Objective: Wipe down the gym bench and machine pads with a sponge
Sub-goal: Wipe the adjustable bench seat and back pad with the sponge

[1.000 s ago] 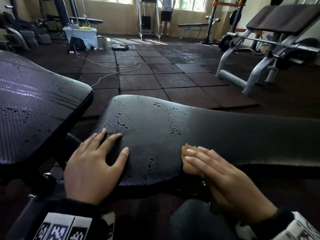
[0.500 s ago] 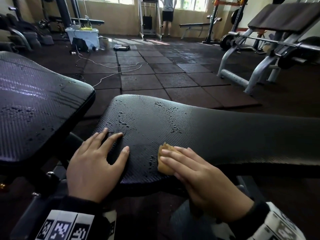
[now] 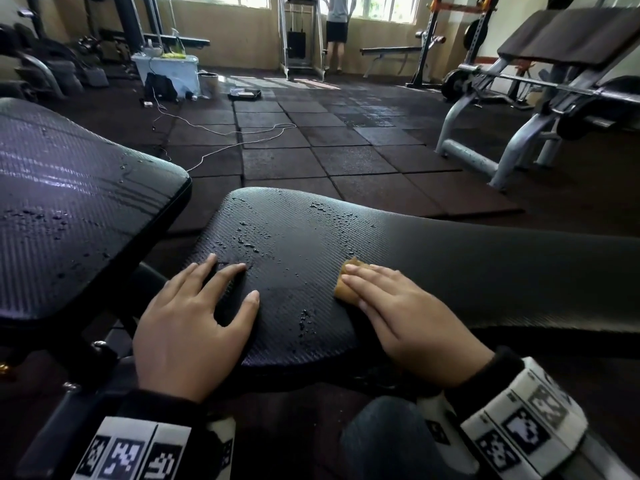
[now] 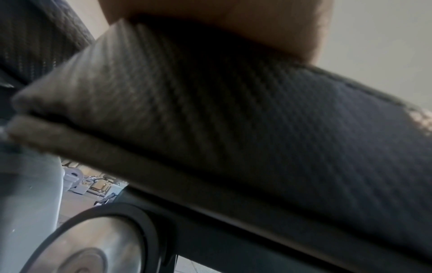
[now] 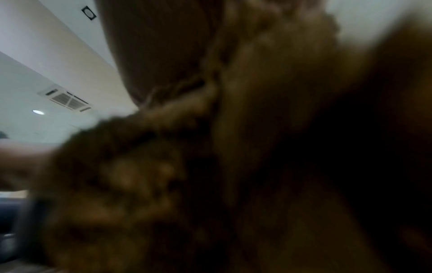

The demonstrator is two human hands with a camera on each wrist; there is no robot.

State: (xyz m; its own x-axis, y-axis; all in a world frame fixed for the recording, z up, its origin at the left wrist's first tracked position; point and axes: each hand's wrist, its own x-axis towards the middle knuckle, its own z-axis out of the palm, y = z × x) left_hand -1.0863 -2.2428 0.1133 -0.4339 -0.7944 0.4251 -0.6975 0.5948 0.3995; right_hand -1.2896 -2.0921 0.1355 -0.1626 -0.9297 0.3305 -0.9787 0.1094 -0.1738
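right hand [image 3: 412,317] flat on the sponge [image 3: 346,284], fingers straight and close together, pressing it down onto the bench pad [image 3: 467,271]. only the sponge's tan front edge showing past the fingertips, near the middle of the pad's near side. whether the thumb hooks under the sponge: cannot tell, hidden beneath the hand.

left hand [image 3: 188,327] spread on the same pad's near left corner, fingers fanned and straight, thumb out to the right, palm over the pad's edge, holding nothing.

water droplets [image 3: 249,237] beaded over the left part of the pad, more in a small trail [image 3: 304,318] between the two hands. a duller, smoother patch just left of the sponge.

second pad [image 3: 69,209] to the left, tilted, apart from the bench pad across a gap, streaked wet and shining.

in the left wrist view, the textured pad edge [image 4: 233,120] seen from below, the hand [image 4: 233,22] lying over its top. right wrist view badly blurred: probably the sponge [image 5: 268,83] against the palm, nothing sharper to say.

black sleeves with checkered marker bands [image 3: 519,424] at both wrists.

beyond, dark rubber floor tiles [image 3: 311,161], a white cable [image 3: 221,133] trailing across them, a grey-framed machine [image 3: 519,126] at right, a person standing [image 3: 336,29] by the far windows.
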